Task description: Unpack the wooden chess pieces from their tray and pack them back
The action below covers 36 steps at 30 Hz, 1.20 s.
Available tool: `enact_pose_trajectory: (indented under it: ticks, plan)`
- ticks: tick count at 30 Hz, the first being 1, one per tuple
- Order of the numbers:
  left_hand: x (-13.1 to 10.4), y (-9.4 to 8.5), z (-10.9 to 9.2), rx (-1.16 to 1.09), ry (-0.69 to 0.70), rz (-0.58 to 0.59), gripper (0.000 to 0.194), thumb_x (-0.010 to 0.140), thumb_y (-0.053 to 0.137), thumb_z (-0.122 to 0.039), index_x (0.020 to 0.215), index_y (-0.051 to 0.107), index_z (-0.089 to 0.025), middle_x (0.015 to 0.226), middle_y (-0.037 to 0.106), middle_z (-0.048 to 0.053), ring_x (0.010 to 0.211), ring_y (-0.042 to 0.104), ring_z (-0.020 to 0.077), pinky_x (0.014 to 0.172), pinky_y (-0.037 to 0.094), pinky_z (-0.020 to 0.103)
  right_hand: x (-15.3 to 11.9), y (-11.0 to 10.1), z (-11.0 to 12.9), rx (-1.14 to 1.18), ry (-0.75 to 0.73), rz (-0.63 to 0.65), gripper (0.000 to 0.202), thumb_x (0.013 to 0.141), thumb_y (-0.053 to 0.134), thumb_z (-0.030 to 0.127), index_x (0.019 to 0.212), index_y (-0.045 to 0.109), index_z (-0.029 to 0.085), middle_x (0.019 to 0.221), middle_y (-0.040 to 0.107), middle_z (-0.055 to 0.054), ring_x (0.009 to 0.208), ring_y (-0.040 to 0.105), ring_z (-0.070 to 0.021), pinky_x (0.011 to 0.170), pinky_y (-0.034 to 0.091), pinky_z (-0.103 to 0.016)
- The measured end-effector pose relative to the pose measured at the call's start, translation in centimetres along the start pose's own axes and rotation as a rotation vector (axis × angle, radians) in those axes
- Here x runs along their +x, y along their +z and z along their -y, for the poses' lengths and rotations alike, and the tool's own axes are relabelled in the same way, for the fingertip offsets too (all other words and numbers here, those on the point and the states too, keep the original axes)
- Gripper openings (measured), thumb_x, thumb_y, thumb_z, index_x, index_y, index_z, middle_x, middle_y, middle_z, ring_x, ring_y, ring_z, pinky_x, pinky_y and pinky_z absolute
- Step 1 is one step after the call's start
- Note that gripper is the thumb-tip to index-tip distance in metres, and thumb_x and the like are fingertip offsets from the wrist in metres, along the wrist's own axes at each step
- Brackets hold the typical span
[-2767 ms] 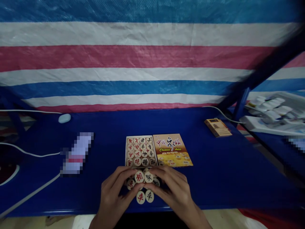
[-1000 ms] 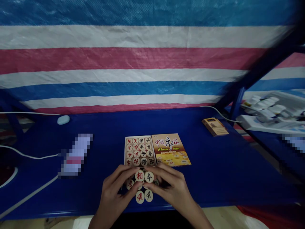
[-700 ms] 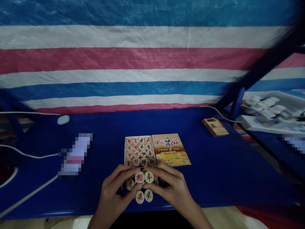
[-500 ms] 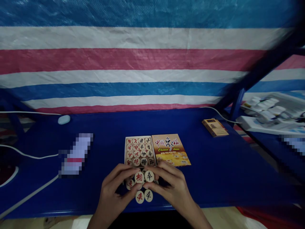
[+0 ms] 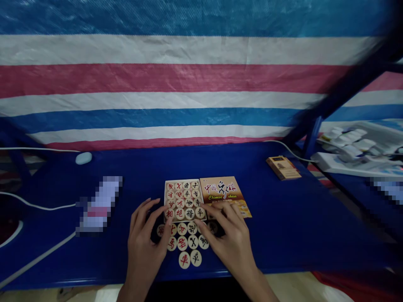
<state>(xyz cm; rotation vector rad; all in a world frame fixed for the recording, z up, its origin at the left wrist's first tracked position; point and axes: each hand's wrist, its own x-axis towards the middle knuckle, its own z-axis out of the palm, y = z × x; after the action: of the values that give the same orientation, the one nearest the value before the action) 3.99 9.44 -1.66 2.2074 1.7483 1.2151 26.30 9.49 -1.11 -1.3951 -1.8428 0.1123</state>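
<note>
An open box [image 5: 184,220] holds rows of round Chinese chess pieces with red and black characters. At its near left corner, my left hand [image 5: 147,233] pinches a red-marked piece [image 5: 169,214] between thumb and index finger. My right hand [image 5: 227,228] has thumb and index finger at the edges of a black-marked piece [image 5: 200,212] in the near right corner. Between my hands and the table edge lie several loose pieces [image 5: 182,243], red-marked on the left and black-marked on the right. Some are partly covered by my fingers. The printed lid [image 5: 224,191] lies against the box's right side, partly behind my right hand.
A blurred-out phone [image 5: 102,205] lies on the blue table [image 5: 292,235] to the left, with white cables near it. A small pale rounded object [image 5: 83,158] sits farther back. On the right are a cardboard packet [image 5: 283,168] and a white power strip [image 5: 343,164]. Striped sheeting hangs behind.
Both hands moved forward and apart, bringing the red-marked and black-marked pieces from above the loose ones to the box's near corners. The pieces seen there before are now covered.
</note>
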Motion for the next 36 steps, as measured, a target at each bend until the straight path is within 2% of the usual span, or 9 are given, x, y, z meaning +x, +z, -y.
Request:
enact_pose_trajectory:
  ticks: [8, 14, 17, 20, 23, 26, 30, 33, 36]
  plan:
    - [-0.2, 0.0, 0.2, -0.054, -0.062, 0.055, 0.026, 0.096, 0.061, -0.027, 0.121, 0.067, -0.031, 0.131, 0.061, 0.006, 0.128, 0.052, 0.0292, 0.101, 0.05, 0.055, 0.3, -0.2, 0.1, 0.096, 0.004, 0.003, 0.021, 0.094, 0.063, 0.02, 0.113, 0.072, 0.025, 0.103, 0.071, -0.004, 0.096, 0.061, -0.0213, 0.084, 0.05, -0.038]
    - [-0.5, -1.4, 0.4, -0.175, -0.216, 0.026, 0.021, 0.098, 0.058, -0.033, 0.115, 0.069, -0.029, 0.128, 0.061, 0.007, 0.118, 0.06, 0.0267, 0.098, 0.054, 0.049, -0.6, -1.3, 0.0, 0.138, 0.028, -0.075, 0.025, 0.095, 0.061, 0.015, 0.115, 0.071, 0.026, 0.097, 0.072, -0.003, 0.093, 0.064, -0.0198, 0.084, 0.052, -0.038]
    - [-1.1, -2.4, 1.3, -0.17, -0.236, 0.035, 0.019, 0.096, 0.062, -0.036, 0.111, 0.069, -0.027, 0.118, 0.063, 0.006, 0.108, 0.064, 0.0235, 0.093, 0.056, 0.043, -1.9, -2.5, -1.1, 0.071, -0.067, 0.026, 0.033, 0.093, 0.062, 0.011, 0.122, 0.068, 0.025, 0.096, 0.072, -0.003, 0.087, 0.065, -0.0185, 0.08, 0.053, -0.035]
    - [-1.7, -3.0, 2.3, -0.163, -0.2, 0.134, 0.022, 0.093, 0.065, -0.038, 0.112, 0.068, -0.028, 0.11, 0.063, 0.004, 0.097, 0.066, 0.0202, 0.084, 0.058, 0.037, -3.2, -3.5, -2.3, -0.005, -0.18, 0.169, 0.044, 0.093, 0.061, 0.011, 0.135, 0.06, 0.024, 0.095, 0.072, -0.003, 0.08, 0.067, -0.0168, 0.075, 0.054, -0.033]
    - [-2.1, -3.1, 2.9, -0.125, -0.162, 0.206, 0.025, 0.092, 0.068, -0.039, 0.115, 0.067, -0.028, 0.107, 0.063, 0.003, 0.093, 0.067, 0.0193, 0.082, 0.059, 0.037, -3.8, -3.6, -2.8, -0.063, -0.22, 0.24, 0.047, 0.095, 0.06, 0.015, 0.141, 0.054, 0.022, 0.097, 0.073, -0.005, 0.08, 0.068, -0.0179, 0.073, 0.055, -0.033]
    - [-2.2, -2.8, 3.1, -0.048, -0.097, 0.253, 0.026, 0.091, 0.068, -0.038, 0.115, 0.067, -0.03, 0.104, 0.064, 0.003, 0.093, 0.066, 0.0207, 0.083, 0.058, 0.04, -3.9, -3.5, -2.7, -0.087, -0.191, 0.291, 0.039, 0.098, 0.056, 0.018, 0.137, 0.055, 0.021, 0.098, 0.072, -0.005, 0.082, 0.069, -0.0186, 0.073, 0.055, -0.034]
    - [-1.8, -3.2, 3.2, -0.021, -0.034, 0.315, 0.02, 0.092, 0.067, -0.036, 0.11, 0.067, -0.029, 0.104, 0.065, 0.003, 0.096, 0.066, 0.0217, 0.083, 0.059, 0.041, -3.7, -3.7, -2.6, 0.012, -0.093, 0.377, 0.022, 0.1, 0.055, 0.022, 0.121, 0.059, 0.023, 0.088, 0.068, -0.003, 0.078, 0.067, -0.0163, 0.071, 0.055, -0.032]
    - [-1.5, -3.9, 3.6, -0.044, -0.013, 0.375, 0.023, 0.091, 0.067, -0.035, 0.114, 0.065, -0.029, 0.109, 0.064, 0.004, 0.098, 0.067, 0.021, 0.083, 0.06, 0.038, -3.5, -4.0, -2.9, 0.063, -0.009, 0.449, 0.032, 0.098, 0.058, 0.029, 0.129, 0.055, 0.023, 0.079, 0.062, 0.001, 0.067, 0.063, -0.0138, 0.062, 0.053, -0.029]
    - [-1.2, -4.4, 4.2, -0.073, 0.025, 0.415, 0.026, 0.091, 0.066, -0.032, 0.118, 0.065, -0.03, 0.11, 0.064, 0.004, 0.098, 0.068, 0.0202, 0.082, 0.061, 0.036, -3.5, -4.0, -3.5, 0.045, -0.039, 0.469, 0.042, 0.097, 0.059, 0.028, 0.137, 0.051, 0.022, 0.077, 0.06, 0.001, 0.068, 0.063, -0.0145, 0.063, 0.054, -0.03]
